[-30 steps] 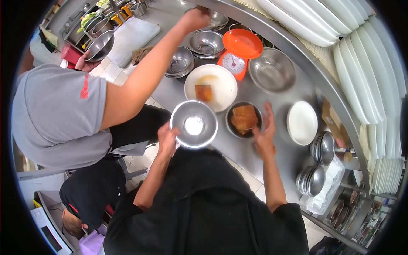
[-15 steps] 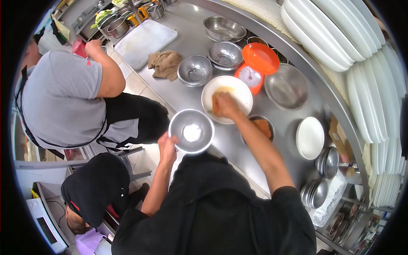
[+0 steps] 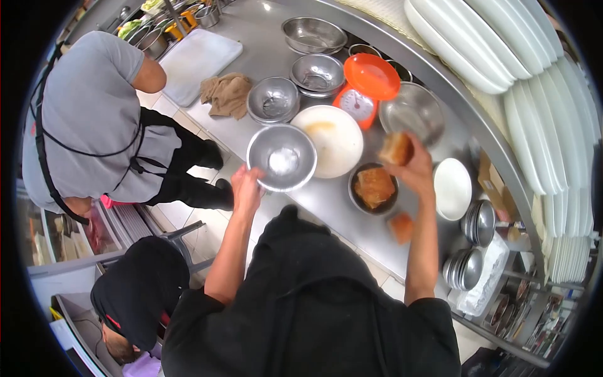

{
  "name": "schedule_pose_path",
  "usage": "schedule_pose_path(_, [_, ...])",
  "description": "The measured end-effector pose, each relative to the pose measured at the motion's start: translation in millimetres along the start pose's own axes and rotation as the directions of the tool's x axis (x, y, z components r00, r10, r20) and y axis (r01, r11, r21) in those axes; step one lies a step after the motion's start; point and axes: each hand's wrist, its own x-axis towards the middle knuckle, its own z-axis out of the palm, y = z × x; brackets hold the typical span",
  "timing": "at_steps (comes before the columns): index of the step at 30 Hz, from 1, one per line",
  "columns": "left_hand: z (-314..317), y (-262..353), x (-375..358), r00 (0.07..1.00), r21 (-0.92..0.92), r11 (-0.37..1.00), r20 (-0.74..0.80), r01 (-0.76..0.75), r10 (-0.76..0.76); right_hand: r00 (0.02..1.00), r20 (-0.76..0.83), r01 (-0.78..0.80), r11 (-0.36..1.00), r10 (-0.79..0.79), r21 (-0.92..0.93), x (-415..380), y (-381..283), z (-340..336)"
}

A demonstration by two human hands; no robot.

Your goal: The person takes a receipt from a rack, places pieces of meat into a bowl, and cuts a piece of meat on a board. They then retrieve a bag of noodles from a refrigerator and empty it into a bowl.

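Note:
My left hand [image 3: 247, 186] grips the rim of an empty metal bowl [image 3: 281, 157], held at the counter's near edge. Just right of it lies a large white bowl [image 3: 339, 141] with a yellowish smear inside. My right hand [image 3: 416, 171] is raised over the counter, its fingers round a piece of browned bread [image 3: 396, 149], slightly blurred. Below and left of that hand, a dark metal bowl [image 3: 372, 210] holds a browned, flat food piece [image 3: 375, 187]. Another orange-brown piece [image 3: 401, 227] is beside this bowl, near my right wrist.
An orange scale [image 3: 357, 104], metal bowls [image 3: 273, 100], a brown cloth [image 3: 225, 95] and a white board [image 3: 200, 61] line the counter. White plates [image 3: 483, 44] fill the shelf. A person in grey [image 3: 94, 113] stands left; another in black [image 3: 141, 289] bends low.
My right hand has left the white bowl and moved right with the bread. The metal bowl in my left hand now overlaps the white bowl's edge in view. The person in grey has turned and leans down.

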Motion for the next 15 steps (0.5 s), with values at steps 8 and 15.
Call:
schedule_pose_path(8, [-6.4,15.4,25.3,0.998,-0.077,0.997,-0.064,-0.018,0.013,0.99,-0.107,-0.107,0.989,0.096,-0.1,-75.6,75.9,-28.3])
schedule_pose_path(15, [-32.6,-29.4,7.4,0.979,-0.02,0.997,-0.19,0.074,-0.076,0.994,0.026,-0.09,0.937,0.105,-0.338,-92.2,70.5,-20.4])
